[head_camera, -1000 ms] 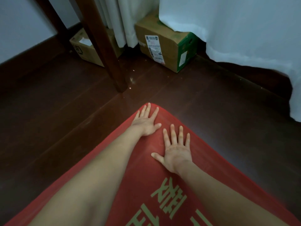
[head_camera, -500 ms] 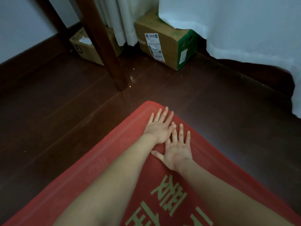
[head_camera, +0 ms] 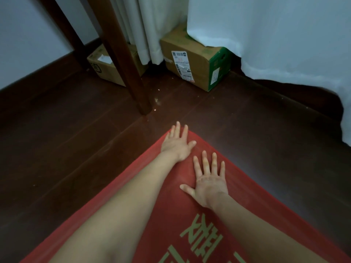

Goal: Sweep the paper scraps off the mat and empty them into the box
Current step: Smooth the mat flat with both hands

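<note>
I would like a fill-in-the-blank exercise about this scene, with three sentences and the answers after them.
1. Both hands lie flat on the ____ mat.
2. The left hand is at the mat's far ____, fingertips at its edge.
3. The box with the white label has a ____ end and stands beside the curtain.

Missing words: red; corner; green

A red rectangular floor mat (head_camera: pixel 171 196) with pale printed characters lies flat on dark wood, its corner pointing toward a brown cardboard box (head_camera: pixel 191 61).
</note>
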{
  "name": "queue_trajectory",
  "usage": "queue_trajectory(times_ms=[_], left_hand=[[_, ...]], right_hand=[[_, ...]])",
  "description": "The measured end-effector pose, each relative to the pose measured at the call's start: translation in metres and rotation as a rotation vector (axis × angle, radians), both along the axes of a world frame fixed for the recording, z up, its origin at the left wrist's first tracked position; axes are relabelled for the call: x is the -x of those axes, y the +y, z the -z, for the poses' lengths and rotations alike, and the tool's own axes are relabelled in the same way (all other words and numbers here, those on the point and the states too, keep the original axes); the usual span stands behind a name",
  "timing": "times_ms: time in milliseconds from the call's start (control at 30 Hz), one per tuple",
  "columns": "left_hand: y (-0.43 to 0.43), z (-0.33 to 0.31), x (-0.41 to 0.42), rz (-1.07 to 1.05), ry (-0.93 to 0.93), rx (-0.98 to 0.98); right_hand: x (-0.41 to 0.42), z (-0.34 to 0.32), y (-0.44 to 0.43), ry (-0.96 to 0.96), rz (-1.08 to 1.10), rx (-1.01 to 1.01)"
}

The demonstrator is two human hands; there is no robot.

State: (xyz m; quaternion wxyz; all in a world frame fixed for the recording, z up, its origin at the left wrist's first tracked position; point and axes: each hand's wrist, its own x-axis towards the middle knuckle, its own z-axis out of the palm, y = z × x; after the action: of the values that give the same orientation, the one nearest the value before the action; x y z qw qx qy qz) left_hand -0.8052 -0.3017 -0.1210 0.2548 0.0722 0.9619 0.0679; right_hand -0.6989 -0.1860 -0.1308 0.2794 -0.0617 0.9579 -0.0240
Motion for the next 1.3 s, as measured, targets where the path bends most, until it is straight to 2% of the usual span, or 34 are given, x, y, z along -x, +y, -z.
queue_trajectory(times_ms=[100, 200, 300, 400, 533, 600, 733, 833, 1000, 1100, 1167, 1300], left_hand=[[-0.016, 0.017, -0.006, -0.011, 0.049, 0.070], [-0.012, 0.014, -0.005, -0.019, -0.011, 0.039], [-0.026, 0.012, -0.004, -0.111, 0.057, 0.046], [-0.025, 0.014, -0.006, -0.142, 0.031, 0.089], [0.023, 0.009, -0.022, 0.144, 0.022, -0.033], [0.027, 0.010, -0.020, 0.217, -0.008, -0.092], [0.011, 0.008, -0.014, 0.372, -0.033, -0.009], [0.009, 0.013, -0.003, 0.263, -0.003, -0.018], [0.013, 0.021, -0.010, -0.072, 0.081, -0.014], [0.012, 0.015, -0.006, -0.178, 0.039, 0.023], [0.012, 0.010, -0.007, -0.172, 0.010, 0.052], [0.007, 0.010, -0.012, -0.013, -0.007, 0.023]], right_hand=[[0.000, 0.005, 0.000, 0.004, -0.011, -0.011], [-0.002, 0.004, 0.003, 0.002, 0.001, -0.009], [0.000, 0.002, 0.000, -0.001, 0.000, 0.015], [-0.002, 0.005, 0.005, 0.009, 0.002, 0.010], [-0.002, 0.006, 0.002, 0.023, -0.006, 0.003], [0.000, 0.006, 0.001, 0.027, -0.013, 0.004], [-0.003, 0.005, 0.001, 0.011, -0.008, -0.002], [-0.002, 0.002, 0.001, -0.006, -0.002, 0.013], [0.001, 0.000, 0.006, -0.054, -0.018, 0.015], [0.005, -0.002, 0.007, -0.070, -0.021, 0.016], [0.005, -0.002, 0.006, -0.080, -0.022, 0.018], [0.007, -0.004, 0.006, -0.102, -0.040, 0.010]])
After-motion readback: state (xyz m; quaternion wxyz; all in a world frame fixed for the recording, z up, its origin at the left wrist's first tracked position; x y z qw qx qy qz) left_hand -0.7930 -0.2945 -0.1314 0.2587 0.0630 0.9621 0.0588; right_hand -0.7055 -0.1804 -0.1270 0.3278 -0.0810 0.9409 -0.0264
